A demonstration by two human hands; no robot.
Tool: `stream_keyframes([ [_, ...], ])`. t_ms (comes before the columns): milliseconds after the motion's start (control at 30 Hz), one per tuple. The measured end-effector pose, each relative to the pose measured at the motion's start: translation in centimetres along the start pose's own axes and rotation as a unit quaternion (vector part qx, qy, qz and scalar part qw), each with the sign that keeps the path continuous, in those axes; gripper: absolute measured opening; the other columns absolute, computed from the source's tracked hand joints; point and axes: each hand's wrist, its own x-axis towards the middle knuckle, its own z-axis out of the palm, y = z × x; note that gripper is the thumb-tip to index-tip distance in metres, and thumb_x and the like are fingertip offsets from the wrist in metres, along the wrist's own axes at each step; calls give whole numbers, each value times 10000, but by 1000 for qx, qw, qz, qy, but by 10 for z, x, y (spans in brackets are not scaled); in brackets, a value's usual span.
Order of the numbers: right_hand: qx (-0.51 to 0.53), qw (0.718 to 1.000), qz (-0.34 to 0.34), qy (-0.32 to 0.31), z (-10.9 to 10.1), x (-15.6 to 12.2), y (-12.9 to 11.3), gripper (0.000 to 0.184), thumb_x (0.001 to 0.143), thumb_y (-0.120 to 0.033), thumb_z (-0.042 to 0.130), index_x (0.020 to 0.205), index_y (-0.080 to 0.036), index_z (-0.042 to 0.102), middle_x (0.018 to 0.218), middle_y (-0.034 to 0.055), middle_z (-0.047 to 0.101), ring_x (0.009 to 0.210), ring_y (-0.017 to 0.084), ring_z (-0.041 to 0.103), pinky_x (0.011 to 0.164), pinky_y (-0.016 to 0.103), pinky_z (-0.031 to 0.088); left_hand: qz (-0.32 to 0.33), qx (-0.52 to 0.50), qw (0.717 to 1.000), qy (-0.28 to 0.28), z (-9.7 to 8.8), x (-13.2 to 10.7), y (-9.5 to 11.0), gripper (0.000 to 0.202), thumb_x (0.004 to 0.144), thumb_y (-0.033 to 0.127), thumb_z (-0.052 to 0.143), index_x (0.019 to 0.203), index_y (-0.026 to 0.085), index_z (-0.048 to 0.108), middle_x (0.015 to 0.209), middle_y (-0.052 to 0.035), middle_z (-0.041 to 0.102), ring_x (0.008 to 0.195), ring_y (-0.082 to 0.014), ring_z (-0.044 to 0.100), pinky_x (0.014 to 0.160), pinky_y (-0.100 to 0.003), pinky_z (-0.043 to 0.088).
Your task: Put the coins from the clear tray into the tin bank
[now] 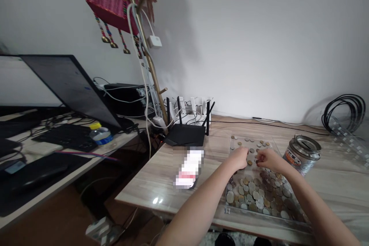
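Head view: round silver and brass-coloured metal coins (251,195) lie in a clear plastic tray (227,210) — likely light, rigid, slick; best held by rims. Left hand (240,157) curls, closure untellable; right hand (268,160) — fingertips together, perhaps on one coin.

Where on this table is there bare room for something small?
Bare wood shows left of the phone, between it and the tray, and right of the tin in front of the clear plastic. Crowded: the tray's near half, thick with coins, and the back-left corner, with routers.
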Motion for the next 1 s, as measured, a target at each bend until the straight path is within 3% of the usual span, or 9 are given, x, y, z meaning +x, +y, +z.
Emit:
stream_keyframes([
  [100, 88, 995, 1, 50, -3, 3, -5, 199, 648, -352, 514, 670, -163, 456, 546, -26, 494, 483, 75, 435, 448, 191, 313, -77, -228, 970, -17, 4, 4, 10, 342, 778, 424, 339, 919, 154, 493, 950, -115, 546, 802, -183, 553, 682, -294, 433],
  [200, 200, 979, -25, 43, -7, 1, -15, 261, 646, -391, 525, 749, -160, 463, 566, -16, 525, 483, 89, 473, 452, 202, 344, -125, -402, 889, -180, 3, 9, 16, 576, 802, 508, 74, 850, 124, 501, 730, -93, 568, 567, -127, 548, 505, -243, 435],
  [300, 210, 974, -36, 77, -15, -6, -17, 270, 692, -400, 469, 810, -159, 489, 657, 16, 571, 573, 110, 519, 509, 214, 369, -150, -523, 793, -276, -1, 13, 12, 430, 794, 470, 246, 759, 122, 496, 596, -39, 520, 413, -56, 445, 352, -142, 298],
  [367, 123, 988, -22, 90, -19, -12, -12, 234, 691, -376, 466, 768, -164, 532, 651, 18, 577, 587, 114, 513, 522, 217, 352, -154, -559, 778, -243, -4, 15, 7, 288, 779, 378, 344, 701, 129, 466, 548, 4, 467, 348, -15, 332, 314, -121, 183],
  [467, -32, 999, -1, -2, -19, -18, -5, 179, 554, -284, 592, 698, -177, 587, 620, 4, 575, 561, 109, 488, 514, 211, 315, -128, -488, 845, -176, -9, 13, 5, 246, 791, 304, 301, 676, 142, 445, 518, 39, 409, 325, -6, 232, 320, -132, 154],
  [533, -82, 995, 5, -58, -13, -19, -3, 225, 481, -228, 630, 699, -186, 594, 640, -4, 578, 571, 107, 485, 507, 201, 298, -92, -289, 943, -133, -14, 6, 8, 261, 798, 274, 269, 714, 149, 482, 549, 23, 454, 354, -22, 307, 350, -141, 225],
  [600, -92, 992, 5, -87, -6, -18, -5, 250, 462, -201, 632, 709, -193, 590, 666, -10, 580, 586, 106, 488, 491, 191, 282, -59, -23, 994, -93, -20, -3, 13, 241, 783, 244, 307, 759, 152, 528, 664, -24, 547, 490, -64, 464, 444, -165, 332],
  [767, -74, 989, -1, -131, 0, -17, -12, 214, 461, -190, 617, 673, -190, 592, 678, -18, 590, 585, 101, 499, 470, 184, 280, -74, 106, 986, -104, -36, -25, 18, 186, 645, 174, 484, 780, 96, 586, 880, -162, 590, 767, -213, 555, 613, -271, 405],
  [1000, -63, 986, 34, -153, 3, -21, -8, 349, 430, -142, 609, 773, -196, 571, 648, -23, 598, 544, 109, 507, 431, 184, 271, -21, 241, 959, -150, -35, -24, 14, 331, 568, 331, 604, 820, 115, 615, 826, -129, 613, 727, -214, 570, 587, -265, 431],
])
